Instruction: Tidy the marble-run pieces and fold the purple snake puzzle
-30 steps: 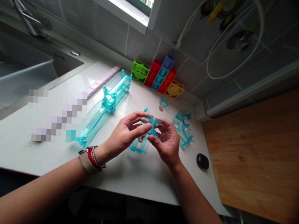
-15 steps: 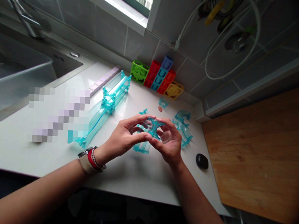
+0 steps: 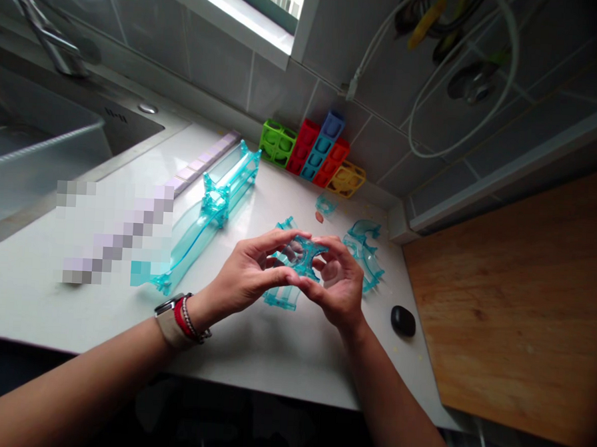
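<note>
A clear turquoise plastic piece is pinched between my two hands above the counter. My left hand grips its left side with thumb and fingers, and my right hand grips the right side the same way. Fingers cover parts of its edges. Below the hands lies another turquoise plastic piece, partly hidden by them. To the right are curved turquoise track pieces. A long joined turquoise track stands at the left.
Behind lie a small turquoise ring-like piece and coloured plastic frames against the tiled wall. A lilac strip runs beside the track. A black case sits near a wooden board. The sink is at far left.
The held turquoise piece has tilted slightly, showing more of its face. Both hands keep their grip in nearly the same place.
</note>
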The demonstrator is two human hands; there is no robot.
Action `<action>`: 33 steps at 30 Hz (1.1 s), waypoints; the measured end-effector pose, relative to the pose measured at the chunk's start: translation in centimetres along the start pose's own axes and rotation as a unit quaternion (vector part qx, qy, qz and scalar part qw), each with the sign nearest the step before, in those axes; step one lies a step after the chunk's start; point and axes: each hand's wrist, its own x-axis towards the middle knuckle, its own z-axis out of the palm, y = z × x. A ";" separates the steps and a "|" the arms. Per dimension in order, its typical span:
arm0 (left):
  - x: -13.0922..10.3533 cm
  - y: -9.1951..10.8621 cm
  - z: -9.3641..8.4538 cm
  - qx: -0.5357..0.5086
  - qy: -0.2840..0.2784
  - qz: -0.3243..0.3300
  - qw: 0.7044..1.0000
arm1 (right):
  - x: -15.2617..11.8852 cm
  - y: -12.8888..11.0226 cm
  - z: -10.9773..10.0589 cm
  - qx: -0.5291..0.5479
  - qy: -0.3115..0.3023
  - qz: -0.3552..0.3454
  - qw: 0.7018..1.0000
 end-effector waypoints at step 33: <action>0.4 1.0 0.6 -0.107 -0.100 -0.305 0.941 | 0.6 -0.1 0.2 0.187 0.102 0.162 0.964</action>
